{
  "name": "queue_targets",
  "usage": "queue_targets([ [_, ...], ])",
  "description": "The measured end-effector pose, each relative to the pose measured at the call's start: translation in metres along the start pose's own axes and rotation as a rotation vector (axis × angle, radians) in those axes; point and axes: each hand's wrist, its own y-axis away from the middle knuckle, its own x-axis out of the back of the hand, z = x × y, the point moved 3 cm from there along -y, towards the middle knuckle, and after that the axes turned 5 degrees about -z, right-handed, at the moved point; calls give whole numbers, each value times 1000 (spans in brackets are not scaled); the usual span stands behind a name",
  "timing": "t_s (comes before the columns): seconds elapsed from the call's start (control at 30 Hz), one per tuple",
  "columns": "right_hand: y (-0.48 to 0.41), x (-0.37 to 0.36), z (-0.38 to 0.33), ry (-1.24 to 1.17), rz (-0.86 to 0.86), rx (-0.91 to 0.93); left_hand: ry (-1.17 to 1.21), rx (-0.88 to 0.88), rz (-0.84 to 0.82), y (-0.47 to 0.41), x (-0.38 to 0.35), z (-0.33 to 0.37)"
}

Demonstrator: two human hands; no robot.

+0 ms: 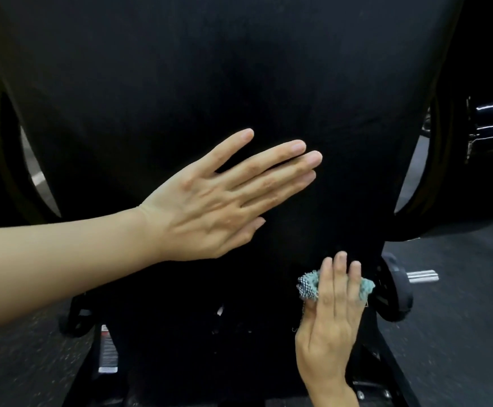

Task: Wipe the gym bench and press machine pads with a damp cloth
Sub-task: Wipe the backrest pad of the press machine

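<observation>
Pinching the bunched teal woven cloth (308, 284) in its grip, the right hand (327, 327) presses it against the lower edge of the big black padded backrest (210, 69). Up and left of that grip, the left hand (210, 207) lies flat on the same pad, fingers straight, holding nothing.

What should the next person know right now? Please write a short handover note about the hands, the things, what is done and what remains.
Left hand: flat, fingers straight, resting on the black pad.
Right hand: holds the bunched cloth against the pad's lower part.
Done: cannot tell; no wet trace shows on the pad.
Left: likely the wide upper part of this pad, then the rest of the task.
</observation>
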Motion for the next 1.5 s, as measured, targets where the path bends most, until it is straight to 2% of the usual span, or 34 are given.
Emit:
queue_targets([
  [0.1, -11, 3, 2, -8, 13, 43, 9, 20, -41, 3, -2, 7],
  [0.4, -116, 34, -3, -77, 216, 114, -6, 22, 98, 16, -11, 23],
  [0.57, -70, 21, 2, 24, 178, 163, -3, -14, 142, 23, -15, 31],
  [0.87, 71, -21, 30, 122, -3, 271, -14, -176, 145, 32, -22, 35],
  [1.03, 48, -17, 29, 115, 31, 290, -24, -186, 155, 38, -26, 38],
  [1.33, -63, 19, 14, 62, 128, 273, -39, -187, 180, 41, -30, 40],
  [1.5, -38, 8, 11, 64, 152, 240, -56, -161, 177, 43, -31, 41],
])
